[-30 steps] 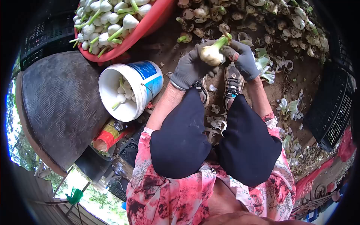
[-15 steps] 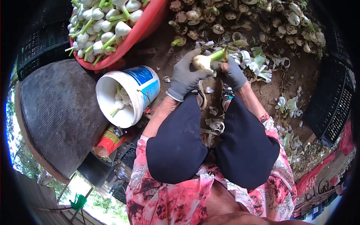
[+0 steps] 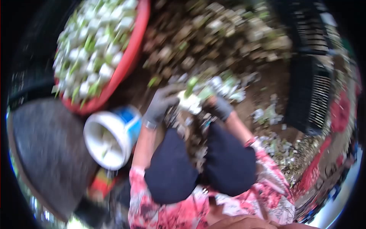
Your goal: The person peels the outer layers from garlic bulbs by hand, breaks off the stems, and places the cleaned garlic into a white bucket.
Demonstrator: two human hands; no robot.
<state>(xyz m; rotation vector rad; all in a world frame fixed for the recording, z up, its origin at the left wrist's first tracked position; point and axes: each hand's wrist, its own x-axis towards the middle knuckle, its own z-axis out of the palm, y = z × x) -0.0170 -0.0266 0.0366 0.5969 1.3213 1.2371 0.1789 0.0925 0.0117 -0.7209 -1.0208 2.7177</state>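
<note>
In front of my knees, my left hand (image 3: 163,104), in a grey glove, grips a white garlic bulb (image 3: 189,103) whose short green stem points up. My right hand (image 3: 221,108), gloved too, is closed at the bulb's right side on a pale green strip of garlic skin (image 3: 206,92). Motion blur hides the exact finger positions. Peeled skins (image 3: 227,87) lie scattered on the ground just beyond my hands.
A red basin (image 3: 131,57) full of trimmed garlic stands at upper left. Below it, a white-and-blue bucket (image 3: 108,118) lies tipped with some bulbs inside. Unpeeled garlic (image 3: 217,34) is heaped ahead. Black crates (image 3: 307,95) stand at right.
The whole view has shifted and blurred as my head moved. The stem has swung from pointing right to upright, the bulb looks whiter, and a green strip now shows at my right hand.
</note>
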